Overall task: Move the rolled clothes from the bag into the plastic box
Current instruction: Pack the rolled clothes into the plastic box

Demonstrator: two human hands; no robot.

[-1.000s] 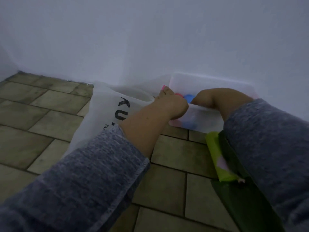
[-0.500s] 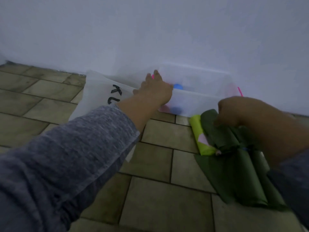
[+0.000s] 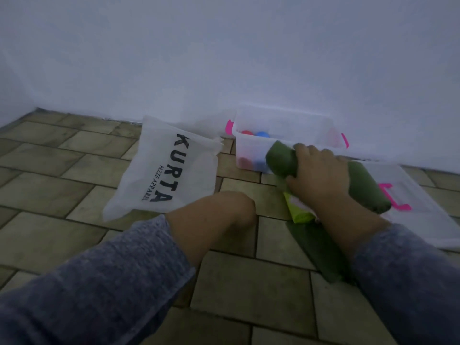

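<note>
White fabric bag (image 3: 159,168) on tiled floor (image 3: 49,175), L of clear plastic box (image 3: 298,120) at wall (image 3: 224,58); dark-green cloth roll (image 3: 281,159) before box.

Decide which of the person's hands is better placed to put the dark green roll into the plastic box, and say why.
Right. The right hand grips the dark green roll, whose end is beside the plastic box. The left hand sits nearer the person, apart from both.
</note>
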